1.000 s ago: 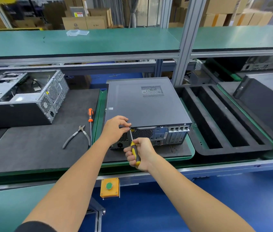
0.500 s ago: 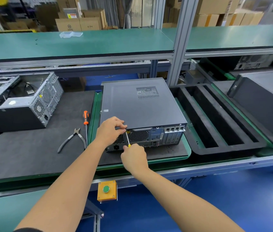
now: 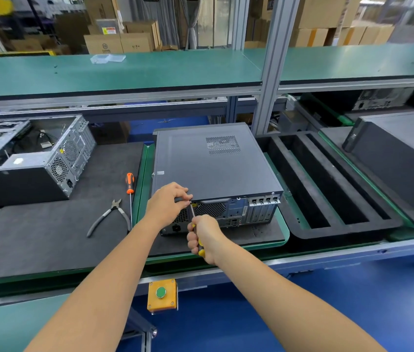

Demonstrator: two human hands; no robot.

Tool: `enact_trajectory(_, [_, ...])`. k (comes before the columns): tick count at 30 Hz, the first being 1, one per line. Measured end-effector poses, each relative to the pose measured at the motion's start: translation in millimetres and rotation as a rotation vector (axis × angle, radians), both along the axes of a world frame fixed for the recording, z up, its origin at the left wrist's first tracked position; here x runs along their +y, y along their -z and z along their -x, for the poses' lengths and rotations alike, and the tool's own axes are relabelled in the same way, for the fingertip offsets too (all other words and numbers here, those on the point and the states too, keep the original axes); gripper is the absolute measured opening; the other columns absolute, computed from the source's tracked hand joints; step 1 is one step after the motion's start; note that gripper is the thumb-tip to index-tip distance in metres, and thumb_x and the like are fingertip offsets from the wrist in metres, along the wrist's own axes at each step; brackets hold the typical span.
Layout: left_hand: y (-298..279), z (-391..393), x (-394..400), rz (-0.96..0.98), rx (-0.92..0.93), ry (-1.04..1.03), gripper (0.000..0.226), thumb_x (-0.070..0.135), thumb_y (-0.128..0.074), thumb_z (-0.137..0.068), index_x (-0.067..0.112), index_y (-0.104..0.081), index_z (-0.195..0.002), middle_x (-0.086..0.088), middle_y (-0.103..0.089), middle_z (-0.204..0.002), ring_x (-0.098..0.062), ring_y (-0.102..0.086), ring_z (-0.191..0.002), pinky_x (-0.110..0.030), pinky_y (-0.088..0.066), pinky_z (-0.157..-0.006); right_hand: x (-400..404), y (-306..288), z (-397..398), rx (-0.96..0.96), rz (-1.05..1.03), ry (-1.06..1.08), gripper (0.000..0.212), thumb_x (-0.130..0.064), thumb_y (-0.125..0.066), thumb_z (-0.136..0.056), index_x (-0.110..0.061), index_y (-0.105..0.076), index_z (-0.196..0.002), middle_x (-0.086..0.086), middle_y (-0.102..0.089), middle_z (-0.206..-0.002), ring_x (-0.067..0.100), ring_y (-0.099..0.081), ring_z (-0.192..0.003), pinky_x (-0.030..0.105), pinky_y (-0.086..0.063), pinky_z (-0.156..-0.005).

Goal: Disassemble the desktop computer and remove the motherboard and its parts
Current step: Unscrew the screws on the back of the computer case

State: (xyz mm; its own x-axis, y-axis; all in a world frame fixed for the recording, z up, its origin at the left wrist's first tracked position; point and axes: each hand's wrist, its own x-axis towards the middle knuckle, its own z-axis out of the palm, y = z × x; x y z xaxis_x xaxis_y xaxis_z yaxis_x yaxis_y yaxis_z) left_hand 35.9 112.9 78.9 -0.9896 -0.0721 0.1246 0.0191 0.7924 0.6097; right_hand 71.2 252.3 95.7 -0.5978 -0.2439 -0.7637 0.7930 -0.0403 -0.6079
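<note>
Nearest to me, my right hand (image 3: 204, 238) is wrapped tight around the yellow-handled screwdriver (image 3: 199, 241), fingers curled right round the grip. The shaft runs up and away from that fist, leaning slightly left, and its tip meets the top rear edge of the desktop computer (image 3: 216, 171), which lies flat on the dark mat (image 3: 48, 237) straight in front of me, rear panel facing me. Just beyond, my left hand (image 3: 166, 204) sits on that same rear corner, fingers bent and closed in around the spot where the tip lands; whether they pinch a screw or only steady the tip, I can't tell. So the target lies ahead of and above my right fist, along the shaft's own line, and the left hand is the one already on it. I'd say this is a cover screw, so the case comes open first. Off to the left, pliers (image 3: 109, 217) and an orange screwdriver (image 3: 130, 189) lie on the mat, an opened chassis (image 3: 30, 158) beyond them.
</note>
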Motion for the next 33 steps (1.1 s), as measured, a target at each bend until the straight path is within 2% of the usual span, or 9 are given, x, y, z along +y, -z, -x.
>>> enact_trajectory(4, [0.3,-0.8,0.4,0.007,0.01,-0.002,0.014,0.021,-0.07,-0.087,0.025,-0.076,-0.099,0.011,-0.064,-0.113,-0.013,-0.058,-0.105,-0.043,-0.049,-0.089,-12.8,12.9,-5.2,0.528,-0.591,-0.252,0.018,-0.028,-0.047,-0.098,-0.012,-0.051,-0.093,0.01,-0.062,-0.089,0.026,-0.064,-0.075,0.031,-0.051,-0.056])
enact_trajectory(6, [0.3,-0.8,-0.2,0.008,0.011,0.002,0.014,0.021,-0.07,-0.087,0.025,-0.076,-0.099,0.01,-0.064,-0.114,-0.012,-0.058,-0.105,-0.041,-0.049,-0.089,-13.7,16.9,-8.1,0.634,-0.602,-0.228,0.02,-0.03,-0.058,-0.093,-0.011,-0.056,-0.09,0.008,-0.063,-0.086,0.022,-0.066,-0.073,0.029,-0.05,-0.058])
enact_trajectory(10, [-0.4,-1.3,-1.5,0.007,0.017,0.008,0.014,0.021,-0.07,-0.087,0.024,-0.076,-0.099,0.01,-0.064,-0.114,-0.012,-0.059,-0.105,-0.038,-0.049,-0.087,-6.5,12.9,-10.6,0.384,-0.18,-0.17,0.017,-0.03,-0.055,-0.096,-0.015,-0.05,-0.092,0.006,-0.055,-0.068,0.01,-0.053,-0.04,0.019,-0.042,-0.041])
enact_trajectory(14, [-2.0,-1.2,-0.8,-0.011,0.01,0.01,0.013,0.022,-0.071,-0.086,0.025,-0.076,-0.098,0.011,-0.064,-0.114,-0.012,-0.059,-0.105,-0.041,-0.049,-0.089,1.4,0.3,-4.4,0.151,-0.035,-0.111,0.026,-0.037,-0.043,-0.098,-0.014,-0.051,-0.087,0.001,-0.043,-0.06,0.011,-0.036,-0.042,0.018,-0.031,-0.039])
enact_trajectory(17, [-3.1,-1.7,-2.1,-0.011,-0.002,0.018,0.014,0.02,-0.07,-0.087,0.024,-0.076,-0.099,0.01,-0.064,-0.115,-0.013,-0.058,-0.107,-0.043,-0.048,-0.091,6.9,-7.5,-0.6,0.027,0.06,-0.04,0.031,-0.023,-0.032,-0.095,-0.006,-0.056,-0.09,0.002,-0.042,-0.058,0.012,-0.034,-0.044,0.019,-0.03,-0.04])
enact_trajectory(22, [-3.8,-3.6,-3.8,-0.009,-0.015,0.045,0.024,0.009,-0.068,-0.087,0.021,-0.074,-0.107,0.007,-0.063,-0.12,-0.015,-0.057,-0.111,-0.044,-0.046,-0.097,4.5,-8.0,-5.0,0.155,0.024,-0.075,0.022,-0.015,-0.048,-0.099,0.002,-0.06,-0.104,0.01,-0.053,-0.07,0.017,-0.054,-0.052,0.023,-0.047,-0.048])
enact_trajectory(27, [-4.4,-7.4,-1.6,-0.034,0.014,0.052,0.024,0.005,-0.066,-0.087,0.017,-0.074,-0.106,0.004,-0.064,-0.12,-0.014,-0.057,-0.11,-0.032,-0.044,-0.097,5.1,9.0,-9.3,0.305,-0.165,-0.048,0.008,-0.012,-0.067,-0.088,-0.005,-0.066,-0.086,0.01,-0.061,-0.065,0.015,-0.056,-0.048,0.024,-0.047,-0.046])
enact_trajectory(31, [-9.8,-11.9,8.2,-0.119,0.156,-0.128,0.017,0.001,-0.061,-0.081,0.013,-0.071,-0.074,-0.002,-0.068,-0.084,-0.015,-0.06,-0.08,-0.029,-0.048,-0.074,8.3,14.2,-9.3,0.413,-0.262,-0.087,0.008,-0.014,-0.065,-0.089,-0.01,-0.064,-0.082,0.005,-0.058,-0.064,0.012,-0.049,-0.047,0.024,-0.043,-0.045])
enact_trajectory(33, [-12.8,-12.0,14.3,-0.168,0.093,-0.266,0.019,0.009,-0.061,-0.077,0.009,-0.062,-0.058,-0.004,-0.063,-0.061,-0.015,-0.054,-0.058,-0.029,-0.046,-0.059,8.2,8.9,-7.9,0.332,-0.2,-0.067,0.017,-0.02,-0.057,-0.091,-0.01,-0.061,-0.077,0.005,-0.053,-0.061,0.013,-0.044,-0.045,0.022,-0.038,-0.044])
